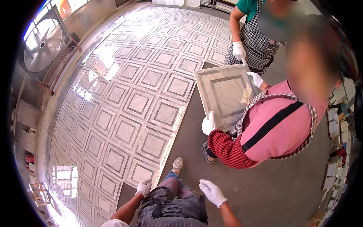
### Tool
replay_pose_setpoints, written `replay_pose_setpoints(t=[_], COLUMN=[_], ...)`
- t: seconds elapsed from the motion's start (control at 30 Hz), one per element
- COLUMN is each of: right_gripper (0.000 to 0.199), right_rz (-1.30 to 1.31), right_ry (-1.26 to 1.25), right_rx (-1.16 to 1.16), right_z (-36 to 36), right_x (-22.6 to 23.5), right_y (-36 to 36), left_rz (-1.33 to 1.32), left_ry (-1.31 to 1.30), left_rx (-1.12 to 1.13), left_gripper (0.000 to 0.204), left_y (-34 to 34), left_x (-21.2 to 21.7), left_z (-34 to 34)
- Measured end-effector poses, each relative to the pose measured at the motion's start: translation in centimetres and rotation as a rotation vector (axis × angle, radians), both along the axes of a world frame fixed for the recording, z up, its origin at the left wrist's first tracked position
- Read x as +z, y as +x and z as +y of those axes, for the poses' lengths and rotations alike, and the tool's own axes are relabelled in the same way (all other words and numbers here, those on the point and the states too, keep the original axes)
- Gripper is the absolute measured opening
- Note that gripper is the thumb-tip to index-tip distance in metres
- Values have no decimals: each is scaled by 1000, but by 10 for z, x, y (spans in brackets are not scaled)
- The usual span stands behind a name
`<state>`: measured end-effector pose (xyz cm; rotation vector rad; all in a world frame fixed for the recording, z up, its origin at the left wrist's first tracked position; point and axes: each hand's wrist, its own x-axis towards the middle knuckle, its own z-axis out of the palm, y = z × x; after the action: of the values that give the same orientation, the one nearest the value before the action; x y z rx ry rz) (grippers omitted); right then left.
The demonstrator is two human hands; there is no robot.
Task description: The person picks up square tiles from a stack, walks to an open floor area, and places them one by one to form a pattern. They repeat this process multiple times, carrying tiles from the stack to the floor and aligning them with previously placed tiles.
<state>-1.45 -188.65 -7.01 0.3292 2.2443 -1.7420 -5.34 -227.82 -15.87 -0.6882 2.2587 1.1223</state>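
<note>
My left hand, in a white glove, hangs beside my striped dark apron, its fingers loosely curved and nothing seen in them. On the other side of the apron my right hand, also gloved in white, is held out over the grey floor with its fingers stretched. Ahead to the right, a person in a pink top carries a square marble-patterned tile panel with a grey inlaid frame, gripping it by two edges in white gloves. A second person's gloved hand is at the panel's far edge.
Marble panels with square frames cover the floor from the left to the back, ending at a pale edge near my foot. Grey floor lies to the right. A large fan stands at the far left; stacked goods line the right.
</note>
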Motion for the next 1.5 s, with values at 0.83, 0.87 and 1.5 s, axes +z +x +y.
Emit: replay_pose_setpoints(t=[0.83, 0.87, 1.5], right_gripper=[42, 43, 46], right_rz=[-84, -78, -226], right_ry=[195, 198, 101], right_rx=[64, 45, -350], right_z=[123, 123, 187], right_x=[46, 38, -10], right_y=[31, 40, 237], left_rz=[-87, -79, 274], left_ry=[122, 103, -157], left_rx=[-102, -119, -903], left_gripper=[45, 44, 30], left_y=[-29, -32, -50], left_x=[-26, -24, -16], left_z=[107, 112, 258])
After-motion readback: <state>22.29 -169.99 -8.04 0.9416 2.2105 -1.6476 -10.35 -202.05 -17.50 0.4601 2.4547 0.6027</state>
